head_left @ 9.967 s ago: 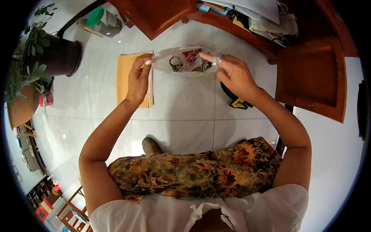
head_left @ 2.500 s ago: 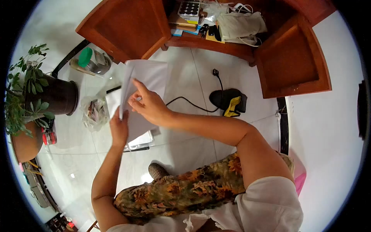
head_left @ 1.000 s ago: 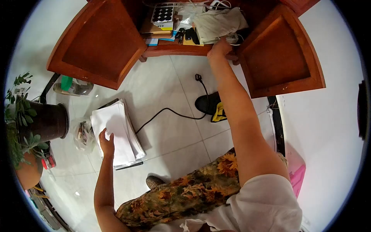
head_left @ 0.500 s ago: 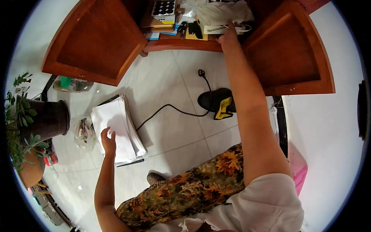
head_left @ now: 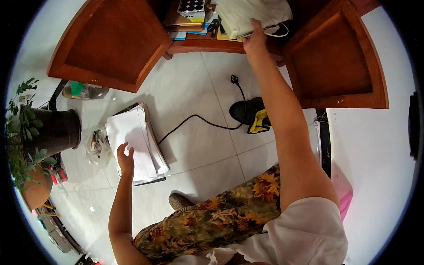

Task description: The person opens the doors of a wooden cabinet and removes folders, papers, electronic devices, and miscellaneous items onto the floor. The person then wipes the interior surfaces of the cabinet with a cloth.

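My right hand (head_left: 255,39) reaches into the open cabinet. Its thumb lies on top of a pale, bag-like bundle (head_left: 247,17), with the other fingers at or under the front edge, partly hidden. The bundle's contents cannot be made out. A white cable (head_left: 282,31) loops out at its right side. Over a stack of white paper (head_left: 138,154) on the floor is my left hand (head_left: 126,160), holding nothing, thumb and fingers apart. Whether it touches the paper is unclear. A black cord with a plug (head_left: 234,79) runs from beside the stack across the tiles.
Two wooden cabinet doors, left (head_left: 108,44) and right (head_left: 338,62), stand open. On the shelf are boxes (head_left: 191,11) and small black items. A black-and-yellow bag-like item (head_left: 251,115) lies on the floor. A potted plant (head_left: 53,132), plastic bag (head_left: 97,148) and jar (head_left: 86,92) stand left.
The pale bundle has come forward and to the left at the shelf edge, covering the white object's front. My right hand now grips it. My left hand has barely moved.
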A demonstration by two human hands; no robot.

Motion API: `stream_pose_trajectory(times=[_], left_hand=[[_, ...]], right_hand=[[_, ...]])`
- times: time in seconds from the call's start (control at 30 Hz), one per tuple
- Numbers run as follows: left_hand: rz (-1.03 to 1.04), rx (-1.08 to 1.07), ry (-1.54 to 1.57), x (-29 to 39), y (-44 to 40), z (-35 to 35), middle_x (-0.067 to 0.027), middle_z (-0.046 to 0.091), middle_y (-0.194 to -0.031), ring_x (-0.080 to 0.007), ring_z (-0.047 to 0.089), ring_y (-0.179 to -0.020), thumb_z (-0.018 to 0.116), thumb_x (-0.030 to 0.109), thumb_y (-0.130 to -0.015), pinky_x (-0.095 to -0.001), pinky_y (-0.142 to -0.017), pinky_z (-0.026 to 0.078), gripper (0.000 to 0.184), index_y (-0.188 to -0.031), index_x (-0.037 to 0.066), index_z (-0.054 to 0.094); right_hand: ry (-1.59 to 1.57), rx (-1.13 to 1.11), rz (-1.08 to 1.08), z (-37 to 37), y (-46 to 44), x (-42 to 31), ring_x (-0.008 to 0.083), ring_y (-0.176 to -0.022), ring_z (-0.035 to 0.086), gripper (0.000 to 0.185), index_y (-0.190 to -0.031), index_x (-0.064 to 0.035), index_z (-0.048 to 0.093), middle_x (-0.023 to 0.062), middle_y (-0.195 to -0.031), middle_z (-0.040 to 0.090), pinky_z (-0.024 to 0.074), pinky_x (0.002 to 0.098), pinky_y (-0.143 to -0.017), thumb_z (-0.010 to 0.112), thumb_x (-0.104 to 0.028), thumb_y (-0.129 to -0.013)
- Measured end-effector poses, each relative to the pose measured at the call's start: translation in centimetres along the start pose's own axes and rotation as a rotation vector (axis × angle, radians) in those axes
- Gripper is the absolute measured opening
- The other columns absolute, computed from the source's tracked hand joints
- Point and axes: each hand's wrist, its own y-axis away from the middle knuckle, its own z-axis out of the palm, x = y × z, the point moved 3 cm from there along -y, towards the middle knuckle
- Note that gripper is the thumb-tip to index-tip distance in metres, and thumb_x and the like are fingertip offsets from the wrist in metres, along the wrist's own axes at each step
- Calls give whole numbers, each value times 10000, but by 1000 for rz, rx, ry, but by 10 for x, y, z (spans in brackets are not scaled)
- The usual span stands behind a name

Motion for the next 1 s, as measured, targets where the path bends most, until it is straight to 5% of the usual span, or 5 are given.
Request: stream_pose_trajectory(times=[0.27,0.47,0.67,0.83,1.0], left_hand=[[-66,23,204,31,-12,-8,-61,539,-1228,-206,491,-1146,614,140,-876,-348,-970,374,300,-1170,88,587],[-80,-12,428,63,-15,-19,-102,557,-1245,-225,485,-1183,594,190,-903,-344,-999,366,361,-1226,33,555],[-127,-250,660,80,-7,-27,-137,554,-1248,-217,486,-1191,451,469,-946,-366,-1015,339,581,-1312,18,474],[-158,-616,878,93,17,-27,-128,539,-1254,-194,497,-1161,503,407,-948,-318,-989,387,596,-1335,-37,413],[-278,-466,900,69,24,-30,-133,560,-1217,-203,544,-1091,612,323,-896,-328,-938,434,579,-1299,-55,439]], right_hand=[[14,-89,76,-6,139,63,179,-1093,481,528,-1203,-96,508,24,-1142,548,332,316,-931,719,-195,-729],[71,-315,260,-33,227,117,220,-1080,491,664,-1264,-50,412,85,-1148,520,377,376,-938,718,-218,-700],[302,-494,532,-76,316,161,225,-1050,525,579,-1229,-26,406,112,-1120,539,428,356,-907,682,-170,-741],[509,-626,618,-98,363,195,223,-1059,524,580,-1214,-25,387,122,-1121,537,443,368,-902,692,-184,-747],[613,-851,571,-80,366,225,214,-1026,549,575,-1201,-39,354,108,-1113,546,460,358,-879,688,-175,-753]])
